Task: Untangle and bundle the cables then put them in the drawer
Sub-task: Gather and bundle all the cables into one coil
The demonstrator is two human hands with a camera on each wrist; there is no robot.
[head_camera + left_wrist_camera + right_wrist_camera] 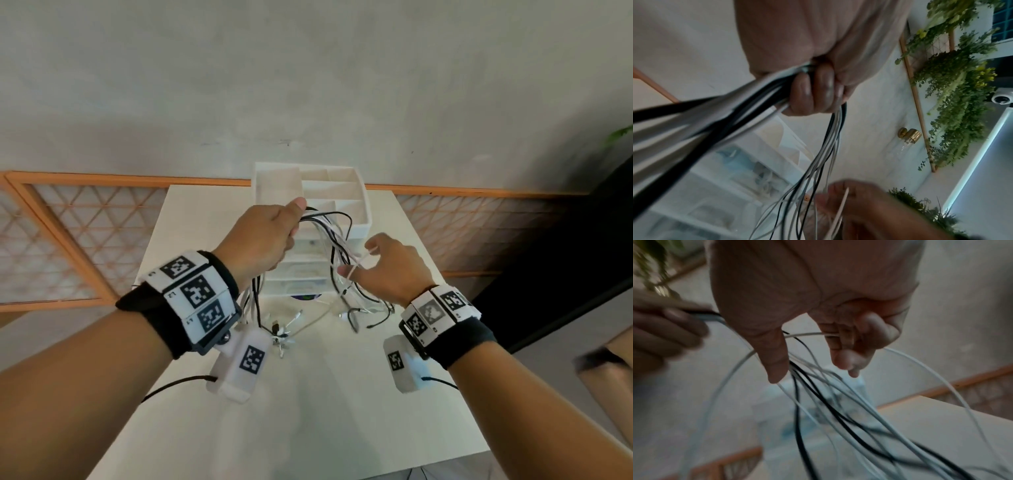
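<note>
The untangling step is judged to be in hand. A sheaf of black and white cables [322,236] is held raised in front of the white drawer unit [310,222], the upper part clamped in the fist of the left hand [263,236], the loose ends trailing down to the table [308,411] in front of the unit. One white strand [359,262] is pinched in the curled fingers of the right hand [387,267], just to the right of the sheaf. The next move is judged to call for that strand to be drawn clear of the others without the left fist slackening; bundling is not yet begun, and no drawer is seen pulled out. The connectors lying on the table and the unit's open top tray are shown in the head view only. The curl of the left fingers [813,92] round the cables is shown plainly in the left wrist view only; the white strand [809,334] passing between the right fingers [846,356] is shown in the right wrist view, though blurred.
</note>
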